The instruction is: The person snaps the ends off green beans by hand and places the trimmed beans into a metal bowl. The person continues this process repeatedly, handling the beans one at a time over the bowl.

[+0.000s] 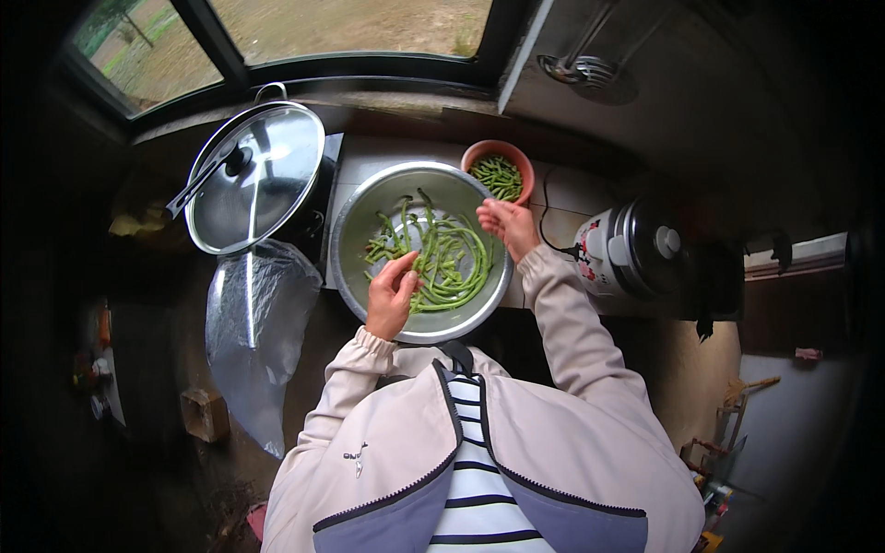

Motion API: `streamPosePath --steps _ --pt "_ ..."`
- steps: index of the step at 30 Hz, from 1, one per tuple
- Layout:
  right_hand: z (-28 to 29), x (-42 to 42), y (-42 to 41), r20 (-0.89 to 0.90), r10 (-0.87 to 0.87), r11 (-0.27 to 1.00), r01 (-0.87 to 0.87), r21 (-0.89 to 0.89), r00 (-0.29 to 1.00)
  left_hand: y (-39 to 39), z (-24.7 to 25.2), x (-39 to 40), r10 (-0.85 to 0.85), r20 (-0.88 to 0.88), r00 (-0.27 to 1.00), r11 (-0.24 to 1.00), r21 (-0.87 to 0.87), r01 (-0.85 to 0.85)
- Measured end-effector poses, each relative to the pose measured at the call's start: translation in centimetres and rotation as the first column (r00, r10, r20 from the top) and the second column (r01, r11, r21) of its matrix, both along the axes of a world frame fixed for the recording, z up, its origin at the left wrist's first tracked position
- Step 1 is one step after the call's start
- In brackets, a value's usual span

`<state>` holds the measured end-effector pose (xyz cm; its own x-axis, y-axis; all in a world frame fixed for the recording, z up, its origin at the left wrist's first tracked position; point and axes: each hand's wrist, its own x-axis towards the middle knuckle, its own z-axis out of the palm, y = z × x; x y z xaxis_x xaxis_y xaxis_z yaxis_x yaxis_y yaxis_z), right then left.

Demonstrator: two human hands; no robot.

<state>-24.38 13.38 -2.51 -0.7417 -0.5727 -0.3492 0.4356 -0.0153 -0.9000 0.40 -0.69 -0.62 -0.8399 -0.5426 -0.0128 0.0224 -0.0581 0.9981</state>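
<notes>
Before me stands a large metal basin [351, 290] with long green beans [470, 280] curved along its right side and short cut pieces among them. My left hand [393, 290] is over the basin's lower left part, thumb and fingertips close together near the beans; whether a piece is between them I cannot tell. My right hand [508, 225] is at the basin's right rim with its fingertips together, just below an orange-red bowl [527, 176]. Whether it pinches something small does not show. That bowl is filled with short bean pieces [496, 176].
A wide pan with a glass lid [276, 180] stands at left, tongs-like dark utensil [200, 183] across it. Clear plastic sheeting [256, 339] hangs below. At right are a rice cooker [608, 256] and its cord. Ladles [570, 69] hang on the wall beside the window.
</notes>
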Motion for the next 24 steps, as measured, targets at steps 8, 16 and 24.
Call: streamPosePath --steps 8,16,24 --pt "3.5 9.4 -1.5 -0.277 0.373 0.928 -0.356 0.11 0.886 -0.2 -0.1 -0.5 -0.008 0.025 1.0 0.994 0.106 0.005" --pt "5.0 10.9 -2.4 -0.464 0.327 0.941 -0.236 0.244 0.824 -0.2 -0.1 -0.6 0.005 0.031 1.0 0.998 0.067 -0.007" --pt "5.3 11.9 -2.6 -0.672 0.321 0.943 -0.161 0.292 0.667 -0.1 -0.3 -0.3 -0.029 0.041 0.999 0.989 0.146 0.023"
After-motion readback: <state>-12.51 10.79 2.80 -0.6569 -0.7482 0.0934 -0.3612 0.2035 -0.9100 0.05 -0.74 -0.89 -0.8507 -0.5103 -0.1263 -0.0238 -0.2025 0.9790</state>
